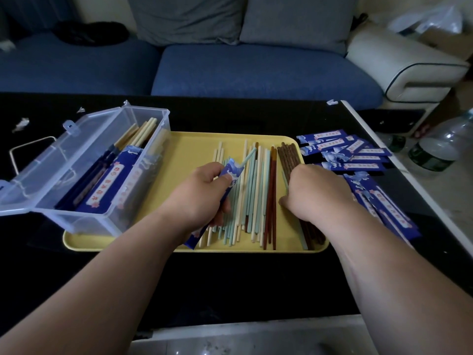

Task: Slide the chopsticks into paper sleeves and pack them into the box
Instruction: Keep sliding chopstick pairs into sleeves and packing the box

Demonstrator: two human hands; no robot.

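Observation:
My left hand (204,193) grips a blue paper sleeve (231,171) with a mint-green chopstick (248,157) poking out of its top, held over the yellow tray (184,147). Loose chopsticks (258,198) in cream, mint and red-brown lie in the tray. My right hand (311,192) reaches down onto the dark brown chopsticks (288,156) at the tray's right side, fingers curled among them; whether it holds one is hidden. The clear plastic box (102,160) stands open on the tray's left end, with sleeved chopsticks inside.
Empty blue sleeves (358,155) lie scattered on the black table to the right of the tray. The box lid (33,160) hangs open to the left. Plastic bottles (445,147) stand beyond the table's right edge. A blue sofa (243,70) faces the table.

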